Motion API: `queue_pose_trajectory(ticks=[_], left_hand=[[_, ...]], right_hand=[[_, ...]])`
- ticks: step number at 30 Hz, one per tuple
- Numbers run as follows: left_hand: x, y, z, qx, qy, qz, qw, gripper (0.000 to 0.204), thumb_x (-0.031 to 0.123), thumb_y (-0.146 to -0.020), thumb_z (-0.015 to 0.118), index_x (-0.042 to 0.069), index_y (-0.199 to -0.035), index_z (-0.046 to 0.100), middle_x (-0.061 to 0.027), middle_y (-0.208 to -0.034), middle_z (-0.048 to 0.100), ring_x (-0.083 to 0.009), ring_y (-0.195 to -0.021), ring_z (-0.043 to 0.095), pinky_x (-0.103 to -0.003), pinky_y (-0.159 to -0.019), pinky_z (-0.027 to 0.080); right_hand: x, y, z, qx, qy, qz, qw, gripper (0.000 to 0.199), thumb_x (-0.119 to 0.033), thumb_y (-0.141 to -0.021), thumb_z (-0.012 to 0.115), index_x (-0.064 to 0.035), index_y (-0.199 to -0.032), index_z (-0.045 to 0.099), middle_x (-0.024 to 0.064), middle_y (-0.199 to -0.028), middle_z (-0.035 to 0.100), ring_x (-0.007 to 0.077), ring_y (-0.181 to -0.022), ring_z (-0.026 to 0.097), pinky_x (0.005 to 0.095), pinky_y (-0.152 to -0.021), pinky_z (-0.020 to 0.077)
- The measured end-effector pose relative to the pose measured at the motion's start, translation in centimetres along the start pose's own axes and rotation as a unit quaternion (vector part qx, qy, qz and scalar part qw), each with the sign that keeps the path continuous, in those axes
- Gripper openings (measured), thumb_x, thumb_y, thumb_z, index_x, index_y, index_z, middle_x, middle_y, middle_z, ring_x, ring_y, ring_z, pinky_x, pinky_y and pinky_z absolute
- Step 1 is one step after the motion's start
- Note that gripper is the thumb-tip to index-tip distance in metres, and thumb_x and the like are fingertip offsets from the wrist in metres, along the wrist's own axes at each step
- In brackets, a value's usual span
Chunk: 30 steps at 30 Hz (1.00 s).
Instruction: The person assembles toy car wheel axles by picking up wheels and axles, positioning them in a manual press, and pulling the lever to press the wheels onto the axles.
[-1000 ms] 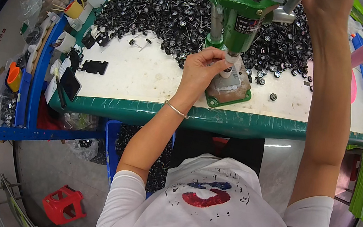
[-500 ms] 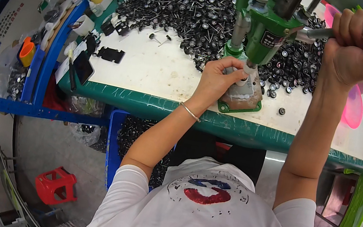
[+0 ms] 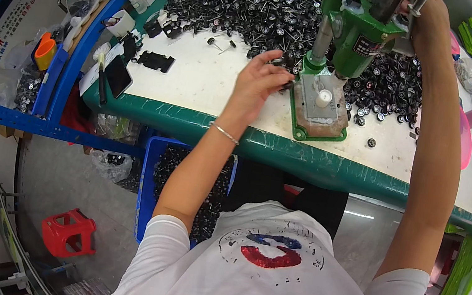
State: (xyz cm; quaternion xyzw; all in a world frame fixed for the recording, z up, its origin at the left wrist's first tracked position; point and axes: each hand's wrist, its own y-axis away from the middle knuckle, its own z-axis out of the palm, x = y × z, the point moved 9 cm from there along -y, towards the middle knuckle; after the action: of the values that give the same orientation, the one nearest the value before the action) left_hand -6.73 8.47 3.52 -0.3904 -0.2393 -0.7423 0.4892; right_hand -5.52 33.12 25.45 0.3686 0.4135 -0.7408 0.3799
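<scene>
White in sleeve (image 3: pixel 166 241), pinching black wheel (image 3: pixel 288 85) with left hand (image 3: pixel 255 82) beside press (image 3: pixel 355 53); at lever (image 3: pixel 422 3) with right hand (image 3: pixel 431 25), cannot tell how closed.

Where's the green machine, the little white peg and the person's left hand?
Green machine (image 3: pixel 354 59): head view, on its upper body.
White peg (image 3: pixel 323 99): head view, on its side.
Left hand (image 3: pixel 253 83): head view, middle of the hand.
</scene>
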Motion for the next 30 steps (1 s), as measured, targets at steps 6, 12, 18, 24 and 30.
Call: queue_pose_trajectory(ticks=[6, 12, 18, 24, 30], left_hand=[[-1.6, -0.4, -6.3, 0.003, -0.012, -0.087, 0.996, 0.028, 0.009, -0.084, 0.066, 0.002, -0.110, 0.060, -0.0008, -0.074, 0.060, -0.0122, -0.067, 0.061, -0.025, -0.062, 0.051], [-0.5, 0.1, -2.2, -0.003, -0.504, 0.125, 0.855, 0.017, 0.018, -0.074, 0.073, 0.006, -0.084, 0.068, -0.0047, -0.073, 0.061, -0.0186, -0.064, 0.060, -0.033, -0.058, 0.048], [0.5, 0.6, -1.3, 0.053, -0.601, 0.136, 0.786, 0.015, 0.022, -0.073, 0.073, 0.008, -0.075, 0.069, -0.0055, -0.082, 0.061, -0.0265, -0.075, 0.062, -0.036, -0.066, 0.049], [2.8, 0.2, -2.0, 0.039, -0.433, 0.228, 0.871, 0.009, 0.012, -0.075, 0.072, 0.004, -0.076, 0.067, -0.0059, -0.087, 0.063, -0.0192, -0.072, 0.062, -0.030, -0.067, 0.050], [2.5, -1.1, -5.1, 0.044, -0.148, 0.060, 0.986, 0.006, 0.010, -0.086, 0.059, 0.005, -0.084, 0.061, -0.0099, -0.099, 0.069, -0.0155, -0.079, 0.068, -0.019, -0.048, 0.036]], right_hand=[[0.6, 8.5, -11.4, 0.115, 0.383, -0.019, 0.916, 0.030, -0.029, -0.097, 0.055, -0.0027, -0.107, 0.065, -0.0014, -0.072, 0.053, 0.0056, -0.060, 0.046, 0.0228, -0.053, 0.0319], [8.2, 20.6, -14.0, -0.108, 0.587, 0.067, 0.800, 0.022, -0.008, -0.087, 0.061, -0.0073, -0.109, 0.061, 0.0022, -0.090, 0.055, 0.0104, -0.072, 0.049, 0.0238, -0.062, 0.0413], [10.8, 21.6, -12.2, -0.107, 0.598, 0.026, 0.794, 0.020, -0.005, -0.085, 0.062, -0.0020, -0.105, 0.060, 0.0076, -0.097, 0.054, 0.0156, -0.074, 0.050, 0.0254, -0.065, 0.0424], [9.9, 19.3, -11.8, -0.072, 0.577, -0.024, 0.813, 0.013, -0.009, -0.091, 0.060, -0.0004, -0.100, 0.064, 0.0063, -0.087, 0.058, 0.0127, -0.071, 0.054, 0.0247, -0.063, 0.0430], [12.0, 15.7, -7.8, -0.042, 0.370, 0.064, 0.926, 0.018, -0.014, -0.094, 0.058, -0.0008, -0.103, 0.066, 0.0003, -0.083, 0.058, 0.0075, -0.068, 0.051, 0.0217, -0.062, 0.0412]])
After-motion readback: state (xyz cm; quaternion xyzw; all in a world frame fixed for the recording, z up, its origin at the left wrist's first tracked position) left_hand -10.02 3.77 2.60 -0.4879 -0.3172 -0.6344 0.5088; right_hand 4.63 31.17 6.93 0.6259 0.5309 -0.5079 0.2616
